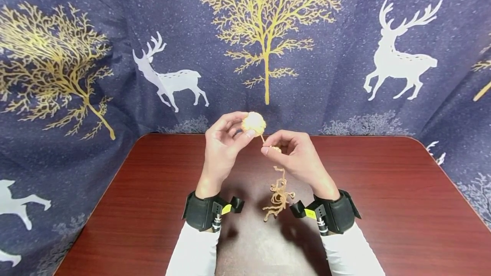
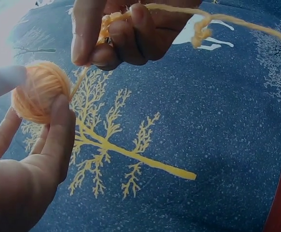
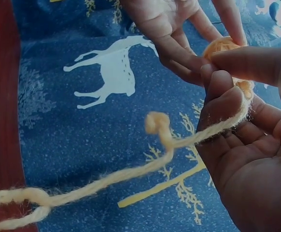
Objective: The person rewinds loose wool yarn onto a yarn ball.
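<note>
A small ball of pale orange yarn [image 2: 43, 92] is gripped between the thumb and fingers of my left hand [image 1: 224, 142], raised over the table's far edge. Close by on the right, my right hand [image 1: 297, 152] pinches the strand [image 2: 78, 83] running from the ball. Bunched yarn [image 3: 245, 88] shows between the right fingers, partly hidden by them. From that hand a loose, knotted tail [image 3: 116, 181] trails away. In the head view, a tangle of yarn [image 1: 279, 197] appears below the right hand, between the forearms.
A reddish-brown table [image 1: 383, 182] spreads beneath both arms. Behind it hangs a dark blue cloth [image 1: 299, 88] printed with white deer and yellow trees. Black wrist bands with small cameras [image 1: 201, 212] sit on both wrists.
</note>
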### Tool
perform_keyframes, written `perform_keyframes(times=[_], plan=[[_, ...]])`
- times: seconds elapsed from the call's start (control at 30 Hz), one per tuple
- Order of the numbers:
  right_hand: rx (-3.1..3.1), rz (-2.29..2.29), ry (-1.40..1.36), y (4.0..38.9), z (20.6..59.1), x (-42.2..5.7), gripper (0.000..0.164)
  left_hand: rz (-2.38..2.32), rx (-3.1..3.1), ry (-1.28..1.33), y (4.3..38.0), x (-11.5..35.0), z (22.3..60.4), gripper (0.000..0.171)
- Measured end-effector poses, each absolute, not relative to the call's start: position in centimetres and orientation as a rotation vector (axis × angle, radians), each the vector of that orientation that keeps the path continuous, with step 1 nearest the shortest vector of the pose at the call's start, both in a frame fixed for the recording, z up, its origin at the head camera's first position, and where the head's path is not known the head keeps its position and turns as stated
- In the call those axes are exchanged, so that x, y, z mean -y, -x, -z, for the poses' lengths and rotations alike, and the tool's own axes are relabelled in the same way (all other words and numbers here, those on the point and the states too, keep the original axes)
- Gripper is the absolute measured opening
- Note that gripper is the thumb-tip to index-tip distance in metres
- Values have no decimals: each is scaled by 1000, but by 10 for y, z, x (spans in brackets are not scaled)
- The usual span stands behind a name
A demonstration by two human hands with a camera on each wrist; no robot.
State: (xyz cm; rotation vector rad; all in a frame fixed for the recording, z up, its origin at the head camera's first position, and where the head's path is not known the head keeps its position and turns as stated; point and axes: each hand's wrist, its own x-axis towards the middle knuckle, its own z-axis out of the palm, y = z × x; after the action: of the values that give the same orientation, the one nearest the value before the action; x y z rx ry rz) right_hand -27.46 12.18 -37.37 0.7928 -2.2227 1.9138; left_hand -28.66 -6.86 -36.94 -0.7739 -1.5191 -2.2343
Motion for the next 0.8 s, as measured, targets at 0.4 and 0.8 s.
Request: perform_keyframes(times=[0.4, 0.8], plan=[[2180, -1795, -793, 273, 369, -129, 8, 1773, 1937, 747, 293, 69, 381, 41], [2036, -1995, -744, 277, 368, -146, 7, 1909, 2065, 1339, 288, 75, 379, 39]])
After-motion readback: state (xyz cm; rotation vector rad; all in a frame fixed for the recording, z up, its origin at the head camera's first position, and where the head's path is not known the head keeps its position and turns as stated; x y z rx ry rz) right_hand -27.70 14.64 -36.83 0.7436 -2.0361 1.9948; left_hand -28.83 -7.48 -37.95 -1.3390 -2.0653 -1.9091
